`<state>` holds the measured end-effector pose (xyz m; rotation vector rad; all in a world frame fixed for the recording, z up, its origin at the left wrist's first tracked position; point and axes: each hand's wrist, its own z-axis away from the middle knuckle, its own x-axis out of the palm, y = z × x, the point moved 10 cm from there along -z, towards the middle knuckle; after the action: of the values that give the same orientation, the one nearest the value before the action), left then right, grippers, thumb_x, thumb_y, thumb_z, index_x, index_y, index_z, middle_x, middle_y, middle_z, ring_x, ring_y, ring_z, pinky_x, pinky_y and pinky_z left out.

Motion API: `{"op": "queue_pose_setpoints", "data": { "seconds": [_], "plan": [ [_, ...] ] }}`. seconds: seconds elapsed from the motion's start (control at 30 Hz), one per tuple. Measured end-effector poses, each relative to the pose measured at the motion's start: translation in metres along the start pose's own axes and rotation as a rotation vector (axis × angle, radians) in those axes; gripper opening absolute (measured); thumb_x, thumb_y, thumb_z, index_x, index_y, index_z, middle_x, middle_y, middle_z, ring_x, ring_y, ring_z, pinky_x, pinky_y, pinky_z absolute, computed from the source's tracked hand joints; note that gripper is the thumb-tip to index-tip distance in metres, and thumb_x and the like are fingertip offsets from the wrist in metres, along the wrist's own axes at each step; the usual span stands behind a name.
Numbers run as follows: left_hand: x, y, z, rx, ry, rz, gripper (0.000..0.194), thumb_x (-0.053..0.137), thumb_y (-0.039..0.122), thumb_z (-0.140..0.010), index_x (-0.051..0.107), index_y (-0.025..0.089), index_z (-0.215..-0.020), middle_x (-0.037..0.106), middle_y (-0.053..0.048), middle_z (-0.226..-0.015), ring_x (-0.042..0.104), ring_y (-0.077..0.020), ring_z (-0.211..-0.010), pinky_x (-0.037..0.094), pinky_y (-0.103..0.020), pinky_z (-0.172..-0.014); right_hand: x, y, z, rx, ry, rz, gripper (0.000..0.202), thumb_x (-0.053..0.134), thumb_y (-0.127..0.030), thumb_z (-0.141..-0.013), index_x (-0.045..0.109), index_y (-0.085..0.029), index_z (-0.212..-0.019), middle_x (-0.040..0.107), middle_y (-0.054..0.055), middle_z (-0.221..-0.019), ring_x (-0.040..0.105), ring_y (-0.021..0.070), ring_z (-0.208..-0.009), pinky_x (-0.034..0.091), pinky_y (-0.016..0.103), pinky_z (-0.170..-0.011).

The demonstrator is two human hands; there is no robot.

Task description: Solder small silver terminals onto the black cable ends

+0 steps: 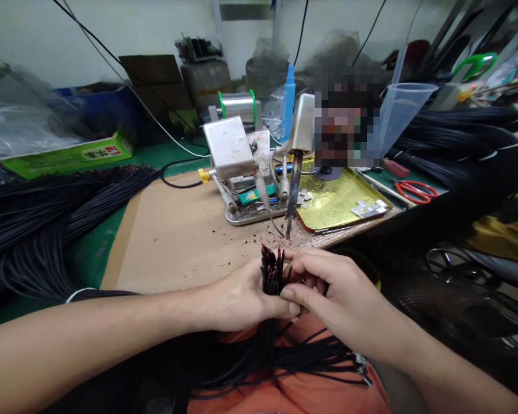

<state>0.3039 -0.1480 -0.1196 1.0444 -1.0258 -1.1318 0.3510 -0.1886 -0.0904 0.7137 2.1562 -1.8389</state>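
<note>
A bundle of black cables (272, 279) stands upright between my hands, its cut ends with reddish tips pointing up. Wrapped round it from the left is my left hand (245, 296), thumb across the front. My right hand (323, 282) closes on the bundle's right side, with thumb and fingers pinched at the cables near the tips; some of its fingers are hidden. Below, the cables hang over the orange cloth on my lap, and a few metal-tipped ends (362, 368) show at the right. Just beyond the bundle, a soldering iron (292, 195) points down on its stand.
Brown cardboard (168, 236) covers the bench front. Behind it stand a solder spool (238, 109) and a blue bottle (288, 103). A yellow tray (336, 198) holds small metal pieces. Red-handled scissors (416, 191) lie right. Black cable heaps (38, 230) flank the bench.
</note>
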Motion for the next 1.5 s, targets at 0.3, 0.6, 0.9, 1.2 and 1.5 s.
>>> {"op": "queue_pose_setpoints", "data": {
  "seconds": [0.3, 0.6, 0.9, 1.2, 1.5],
  "plan": [
    [-0.001, -0.002, -0.001, -0.003, -0.003, -0.052, 0.032, 0.065, 0.002, -0.072, 0.065, 0.014, -0.101, 0.063, -0.001, -0.091, 0.057, -0.0141, -0.083, 0.048, -0.027, -0.078, 0.004, 0.015, 0.005, 0.073, -0.058, -0.036, 0.016, 0.061, -0.006, -0.088, 0.062, -0.02, -0.08, 0.061, -0.004, -0.081, 0.055, 0.0098, -0.073, 0.044, 0.023, -0.065],
    [-0.006, 0.002, 0.001, -0.004, 0.041, -0.221, 0.023, 0.057, 0.005, -0.074, 0.073, 0.014, -0.089, 0.064, 0.0, -0.08, 0.06, -0.017, -0.084, 0.05, -0.028, -0.079, -0.013, 0.022, 0.009, 0.144, 0.038, -0.045, 0.013, 0.068, -0.017, -0.087, 0.065, -0.02, -0.075, 0.06, -0.004, -0.071, 0.048, 0.0091, -0.063, 0.038, 0.022, -0.058],
    [-0.029, 0.002, 0.009, -0.104, 0.315, -0.235, 0.019, 0.066, 0.019, -0.08, 0.077, 0.011, -0.093, 0.07, -0.001, -0.07, 0.062, -0.0135, -0.066, 0.051, -0.024, -0.065, -0.034, 0.045, 0.013, 0.281, 0.113, -0.351, 0.021, 0.081, -0.028, -0.079, 0.066, -0.017, -0.068, 0.059, -0.003, -0.065, 0.049, 0.01, -0.062, 0.037, 0.023, -0.057],
    [-0.023, -0.004, 0.009, -0.144, 0.297, -0.17, 0.016, 0.067, 0.026, -0.083, 0.07, 0.011, -0.077, 0.065, -0.001, -0.06, 0.059, -0.0134, -0.056, 0.049, -0.024, -0.056, -0.059, 0.05, 0.01, 0.164, 0.42, -0.45, 0.011, 0.078, -0.025, -0.083, 0.071, -0.02, -0.079, 0.065, -0.003, -0.071, 0.056, 0.0083, -0.065, 0.045, 0.019, -0.061],
    [-0.041, 0.006, 0.013, -0.052, 0.435, -0.238, 0.011, 0.075, 0.022, -0.076, 0.071, 0.012, -0.073, 0.063, 0.001, -0.059, 0.056, -0.0109, -0.054, 0.046, -0.021, -0.052, -0.025, 0.046, 0.005, 0.289, 0.106, -0.35, 0.007, 0.072, -0.026, -0.087, 0.075, -0.02, -0.089, 0.075, 0.002, -0.085, 0.067, 0.0138, -0.078, 0.053, 0.025, -0.073]
  ]
}}
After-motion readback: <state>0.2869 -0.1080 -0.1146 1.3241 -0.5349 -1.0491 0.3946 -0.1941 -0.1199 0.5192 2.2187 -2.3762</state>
